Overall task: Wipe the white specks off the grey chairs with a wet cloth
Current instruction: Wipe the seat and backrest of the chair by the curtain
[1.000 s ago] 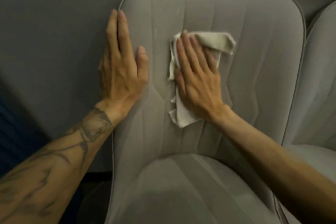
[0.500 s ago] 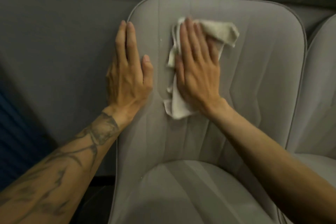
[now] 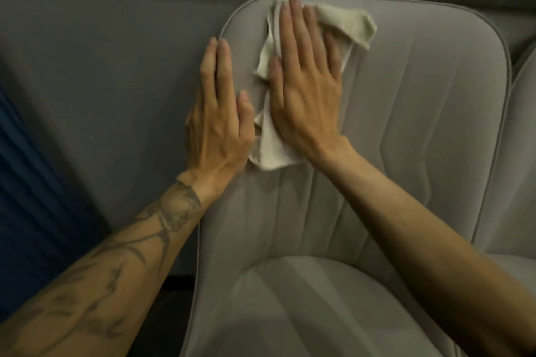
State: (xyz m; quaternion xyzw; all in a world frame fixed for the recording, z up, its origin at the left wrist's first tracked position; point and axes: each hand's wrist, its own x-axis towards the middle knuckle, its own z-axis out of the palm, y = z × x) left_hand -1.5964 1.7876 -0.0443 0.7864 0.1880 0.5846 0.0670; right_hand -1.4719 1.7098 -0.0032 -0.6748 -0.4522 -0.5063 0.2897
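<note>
A grey upholstered chair (image 3: 406,130) fills the middle of the view, backrest up and seat below. An off-white cloth (image 3: 352,22) lies crumpled against the upper left of the backrest, reaching its top edge. My right hand (image 3: 304,87) presses flat on the cloth with straight fingers, fingertips at the chair's top rim. My left hand (image 3: 217,113) rests flat on the backrest's left edge, fingers straight, right beside the cloth. I cannot make out any white specks on the fabric.
A second grey chair (image 3: 519,171) stands close on the right, touching or nearly touching the first. A grey wall or panel (image 3: 101,66) runs behind on the left, with a dark blue ribbed surface (image 3: 26,197) at the far left.
My right hand has slid the cloth up and left along the backrest to its top edge. My left hand kept its place on the chair's left edge.
</note>
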